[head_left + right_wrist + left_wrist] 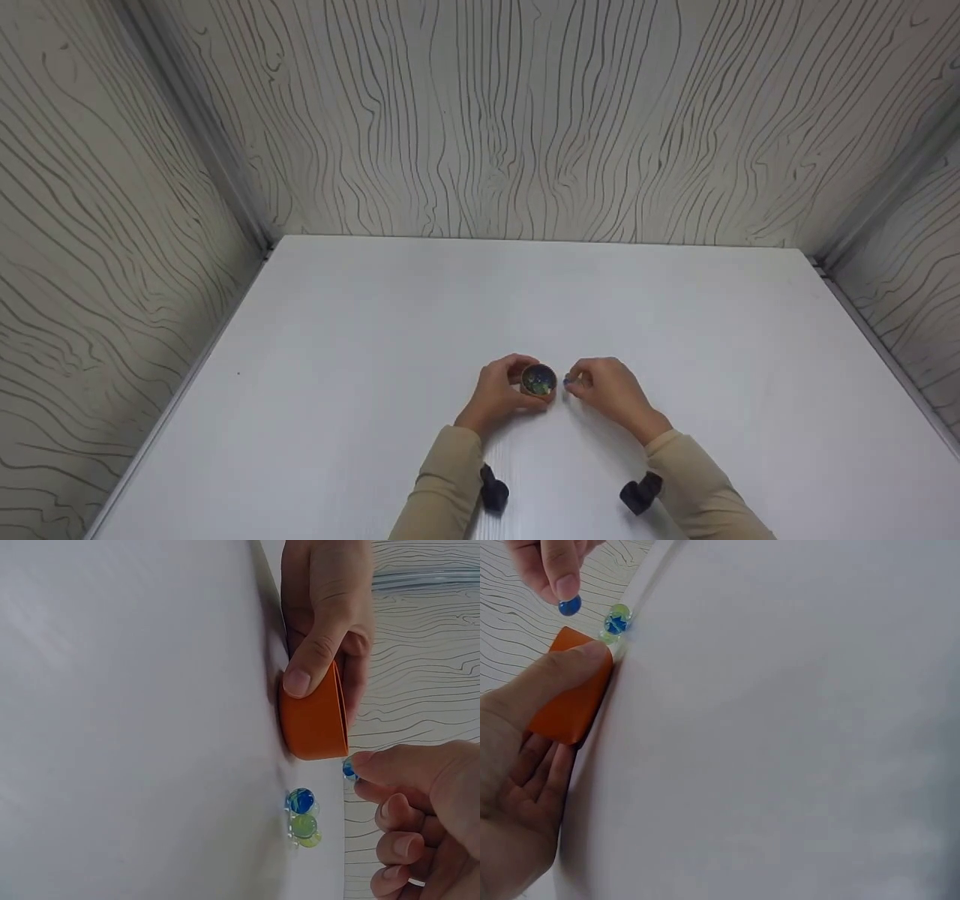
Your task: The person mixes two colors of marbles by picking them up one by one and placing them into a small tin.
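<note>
An orange cup (315, 720), its mouth facing up in the head view, is gripped by my left hand (496, 394), with the thumb along one side and fingers around the other. Blue and green glints show inside the cup's dark interior. My right hand (613, 390) pinches a blue glass marble (569, 606) between thumb and fingertip, just beside the cup's rim. On the white table beside the cup lie several clear glass marbles (304, 825) with blue and green swirls, clustered below the right hand's fingertips in the right wrist view; the right hand hides them from the head view.
The white table (360, 322) spreads around both hands. Wood-grain patterned panels (487, 120) rise at its back and sides. A black wrist camera (493, 491) sits by the left sleeve, another black camera (640, 493) by the right sleeve.
</note>
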### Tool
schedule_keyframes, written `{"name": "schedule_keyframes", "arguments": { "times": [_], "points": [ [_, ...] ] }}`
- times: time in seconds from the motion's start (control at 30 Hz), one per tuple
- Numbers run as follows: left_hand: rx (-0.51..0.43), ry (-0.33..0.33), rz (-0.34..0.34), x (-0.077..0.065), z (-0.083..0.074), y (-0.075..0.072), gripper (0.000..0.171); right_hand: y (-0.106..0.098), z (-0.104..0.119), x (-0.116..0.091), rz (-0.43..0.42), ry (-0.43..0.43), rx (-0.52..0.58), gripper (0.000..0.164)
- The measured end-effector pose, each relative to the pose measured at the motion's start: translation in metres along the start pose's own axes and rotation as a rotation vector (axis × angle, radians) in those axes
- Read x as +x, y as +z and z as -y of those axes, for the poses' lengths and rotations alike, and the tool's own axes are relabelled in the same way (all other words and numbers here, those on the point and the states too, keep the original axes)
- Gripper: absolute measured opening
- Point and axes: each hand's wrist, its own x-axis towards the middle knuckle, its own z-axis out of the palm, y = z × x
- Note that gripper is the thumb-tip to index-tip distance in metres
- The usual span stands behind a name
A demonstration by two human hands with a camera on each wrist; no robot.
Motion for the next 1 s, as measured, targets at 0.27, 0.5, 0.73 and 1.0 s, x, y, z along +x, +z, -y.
{"name": "schedule_keyframes", "arguments": {
  "times": [0.27, 0.5, 0.73, 1.0],
  "points": [
    [-0.009, -0.006, 0.004, 0.000, 0.000, 0.001, 0.057, 0.002, 0.003, 0.003, -0.009, -0.010, 0.004, 0.005],
    [-0.026, -0.014, 0.009, 0.000, -0.003, 0.001, 0.057, 0.003, 0.007, 0.005, 0.006, 0.018, 0.018, 0.005],
    [-0.021, -0.007, 0.011, 0.000, -0.003, 0.000, 0.057, 0.005, 0.010, 0.007, 0.000, 0.008, 0.021, 0.007],
    [0.000, -0.003, 0.013, -0.002, -0.002, -0.001, 0.057, 0.005, 0.013, 0.009, 0.013, -0.030, 0.019, 0.008]
  ]
}}
